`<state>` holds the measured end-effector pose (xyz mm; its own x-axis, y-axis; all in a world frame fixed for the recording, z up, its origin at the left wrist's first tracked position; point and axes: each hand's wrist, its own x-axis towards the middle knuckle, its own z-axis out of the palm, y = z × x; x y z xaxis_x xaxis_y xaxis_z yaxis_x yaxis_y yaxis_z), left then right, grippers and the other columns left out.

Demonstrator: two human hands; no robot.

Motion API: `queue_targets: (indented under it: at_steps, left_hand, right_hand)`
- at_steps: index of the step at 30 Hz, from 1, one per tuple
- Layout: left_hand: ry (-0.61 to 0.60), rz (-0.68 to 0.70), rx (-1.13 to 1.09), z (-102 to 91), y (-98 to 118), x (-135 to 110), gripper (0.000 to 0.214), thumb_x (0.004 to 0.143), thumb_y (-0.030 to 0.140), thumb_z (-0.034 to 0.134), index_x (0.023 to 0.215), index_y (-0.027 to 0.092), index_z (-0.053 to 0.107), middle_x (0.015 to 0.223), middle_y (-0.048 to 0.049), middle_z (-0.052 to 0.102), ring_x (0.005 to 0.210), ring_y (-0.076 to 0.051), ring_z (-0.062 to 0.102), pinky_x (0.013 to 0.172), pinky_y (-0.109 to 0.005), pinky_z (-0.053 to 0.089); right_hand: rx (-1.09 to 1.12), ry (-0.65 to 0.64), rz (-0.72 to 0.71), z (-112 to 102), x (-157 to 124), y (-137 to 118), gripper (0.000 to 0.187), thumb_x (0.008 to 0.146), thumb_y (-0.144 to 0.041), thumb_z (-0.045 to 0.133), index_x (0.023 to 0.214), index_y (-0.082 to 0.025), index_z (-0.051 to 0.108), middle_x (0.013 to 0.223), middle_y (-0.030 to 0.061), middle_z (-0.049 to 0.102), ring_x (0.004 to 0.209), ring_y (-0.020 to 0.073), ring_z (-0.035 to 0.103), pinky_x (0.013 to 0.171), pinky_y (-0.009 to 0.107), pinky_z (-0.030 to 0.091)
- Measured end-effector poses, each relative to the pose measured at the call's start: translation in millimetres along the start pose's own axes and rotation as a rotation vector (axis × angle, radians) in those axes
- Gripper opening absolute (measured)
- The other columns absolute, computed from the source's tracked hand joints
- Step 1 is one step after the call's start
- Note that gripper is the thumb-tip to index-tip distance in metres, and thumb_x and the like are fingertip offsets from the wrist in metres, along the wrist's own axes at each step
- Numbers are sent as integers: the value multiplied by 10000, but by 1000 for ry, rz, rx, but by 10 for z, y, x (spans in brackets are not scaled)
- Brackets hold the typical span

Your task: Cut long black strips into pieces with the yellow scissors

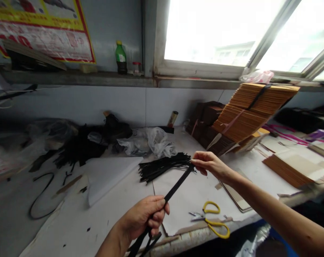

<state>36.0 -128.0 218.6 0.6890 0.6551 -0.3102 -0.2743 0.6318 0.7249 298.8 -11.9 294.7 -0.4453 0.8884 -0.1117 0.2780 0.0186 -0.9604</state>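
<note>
A flat black strap [179, 184] runs taut between my two hands. My left hand [148, 216] is closed around its lower part, and loose black ends hang beneath the fist. Farther up, my right hand [206, 162] pinches the strap's upper end between thumb and fingers. Just behind that end, a bundle of cut black strips [162, 167] lies on the white table. Below my right forearm, near the table's front edge, rest scissors with yellow handles [211, 221], their blades pointing left.
Tied stacks of brown sheets [247, 110] lean at the back right. Crumpled clear plastic [151, 141] and a dark heap [81, 144] lie along the wall. White paper [108, 175] is at left. A green-topped bottle [120, 57] stands on the ledge.
</note>
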Motion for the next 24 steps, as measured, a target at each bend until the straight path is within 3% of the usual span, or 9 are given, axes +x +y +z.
queue_targets:
  at_steps: [6, 12, 16, 24]
  left_hand:
    - [80, -282, 11, -308, -418, 268, 316, 857, 463, 565, 881, 150, 531, 585, 90, 285, 433, -27, 133, 377, -150, 180]
    - [110, -388, 107, -508, -644, 595, 393, 865, 554, 507, 929, 166, 518, 602, 87, 270, 451, -38, 135, 398, -189, 92]
    - [107, -395, 179, -618, -713, 748, 393, 878, 546, 491, 1008, 176, 505, 640, 78, 282, 495, -51, 180, 431, -188, 126]
    - [198, -470, 409, -949, -805, 912, 439, 882, 595, 406, 938, 173, 517, 649, 68, 285, 530, -78, 216, 458, -195, 184]
  right_hand:
    - [137, 64, 145, -345, -73, 1186, 413, 772, -509, 688, 758, -134, 515, 579, -29, 457, 464, 65, 404, 424, 186, 300]
    - [225, 118, 262, -674, -118, 2138, 376, 791, -473, 688, 771, -137, 521, 591, -32, 462, 459, 52, 390, 462, 196, 292]
    - [255, 151, 324, -839, -128, 2551, 381, 780, -478, 700, 792, -138, 527, 583, -28, 474, 457, 58, 388, 464, 205, 276]
    - [251, 231, 389, -974, -174, 3092, 396, 757, -494, 704, 803, -142, 527, 561, -25, 480, 453, 72, 384, 466, 214, 276]
